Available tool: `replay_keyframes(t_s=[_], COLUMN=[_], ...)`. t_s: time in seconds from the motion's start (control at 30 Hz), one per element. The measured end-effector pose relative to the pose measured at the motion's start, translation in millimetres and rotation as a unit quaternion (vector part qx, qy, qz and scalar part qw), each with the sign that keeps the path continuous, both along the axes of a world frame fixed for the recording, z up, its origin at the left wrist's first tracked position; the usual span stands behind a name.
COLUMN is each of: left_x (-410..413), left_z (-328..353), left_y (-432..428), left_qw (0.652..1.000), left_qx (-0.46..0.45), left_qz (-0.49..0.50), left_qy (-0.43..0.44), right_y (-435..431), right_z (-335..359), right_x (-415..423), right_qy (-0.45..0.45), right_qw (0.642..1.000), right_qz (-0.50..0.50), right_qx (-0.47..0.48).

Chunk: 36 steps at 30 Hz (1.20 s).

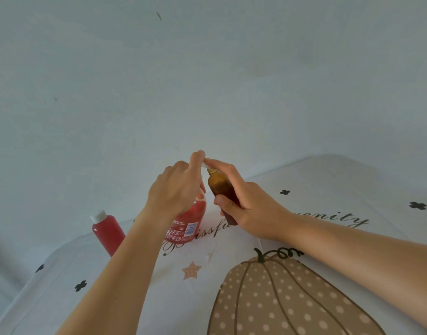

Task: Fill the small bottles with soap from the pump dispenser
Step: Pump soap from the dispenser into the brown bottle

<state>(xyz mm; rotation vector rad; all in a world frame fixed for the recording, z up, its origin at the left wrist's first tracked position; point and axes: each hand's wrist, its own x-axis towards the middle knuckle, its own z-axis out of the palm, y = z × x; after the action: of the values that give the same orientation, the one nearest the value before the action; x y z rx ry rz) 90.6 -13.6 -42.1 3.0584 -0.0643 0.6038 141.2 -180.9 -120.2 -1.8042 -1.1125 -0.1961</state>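
- Pumpkin print [280,298], tan with pale dots, fills the near part of the white tablecloth [328,180]; both bare forearms reach over it.
- Right hand [251,209] grips the amber bottle [219,187] round its lower half, thumb on the near side and fingers curled behind. The forefinger runs straight up along the bottle and touches the tip of the white spout [204,164].
- The amber bottle is tilted, its open neck up against the spout and just under it.
- Left hand [176,189] sits on top of the pump dispenser [191,221], fingers curled down over the pump head, one fingertip raised beside the spout.
- The dispenser stands upright on the cloth, red soap visible below the hand.
- A red bottle [108,230] with a white cap stands well apart to the left, near the table edge, touched by neither hand.
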Motion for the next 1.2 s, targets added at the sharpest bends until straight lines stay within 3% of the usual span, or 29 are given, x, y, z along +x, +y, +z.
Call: replay_keyframes(t_s=[0.1, 0.27, 0.6, 0.8, 0.93, 1.2], left_x=[1.9, 1.8, -2.8, 2.7, 4.4, -2.2], left_z=[-1.5, -0.6, -0.5, -4.5, -2.1, 0.6], left_y=[1.3, -1.0, -1.3, 2.9, 1.9, -3.4], left_qw=[1.000, 0.996, 1.000, 0.999, 0.997, 1.000], left_qx=[0.012, -0.071, 0.014, 0.024, -0.061, 0.006], left_qz=[0.008, 0.046, 0.003, 0.008, 0.048, 0.017], left_qy=[0.000, -0.010, -0.007, -0.020, -0.015, -0.006], right_y=[0.7, 1.2, 0.5, 0.2, 0.5, 2.0], right_z=[0.6, 0.6, 1.4, 2.0, 1.8, 0.9], right_x=[-0.4, -0.7, -0.4, -2.0, -0.3, 0.2], right_qy=[0.001, -0.003, 0.000, 0.003, 0.003, 0.006], right_qw=[1.000, 1.000, 1.000, 1.000, 1.000, 1.000], right_qz=[0.001, 0.005, 0.002, 0.001, 0.008, 0.006], right_qx=[0.002, -0.006, -0.003, -0.002, -0.018, -0.005])
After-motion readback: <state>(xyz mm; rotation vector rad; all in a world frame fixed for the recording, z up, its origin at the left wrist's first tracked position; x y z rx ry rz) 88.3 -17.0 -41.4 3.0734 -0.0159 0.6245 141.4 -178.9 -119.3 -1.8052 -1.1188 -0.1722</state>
